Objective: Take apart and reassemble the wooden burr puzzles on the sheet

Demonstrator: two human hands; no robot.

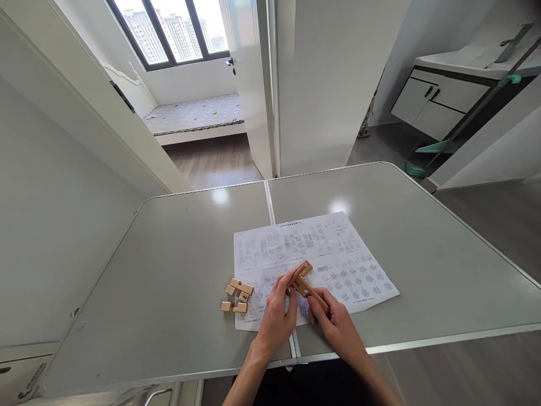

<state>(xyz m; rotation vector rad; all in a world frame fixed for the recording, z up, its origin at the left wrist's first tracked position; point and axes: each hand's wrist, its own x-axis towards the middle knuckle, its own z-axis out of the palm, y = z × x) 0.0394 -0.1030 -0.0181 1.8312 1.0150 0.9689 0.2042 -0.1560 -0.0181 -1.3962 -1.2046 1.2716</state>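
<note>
Over a printed sheet (291,239) with many small diagrams, my two hands hold notched wooden puzzle pieces that cross each other. My left hand (279,310) is closed on one wooden puzzle piece (305,267), which slants up and away from me. The fingers of my right hand (332,321) grip the near end of another wooden puzzle piece (311,293), marked with a dark numeral. Where the two meet is partly behind my left fingers. Left of my hands, several loose wooden puzzle pieces (242,286) lie by the sheet's left edge, one marked 3.
The grey folding table (177,270) has a metal seam (269,203) across its middle and a metal rim. Beyond it are a white door (249,84), a bed (194,115) under a window, and at right a sink cabinet (439,101).
</note>
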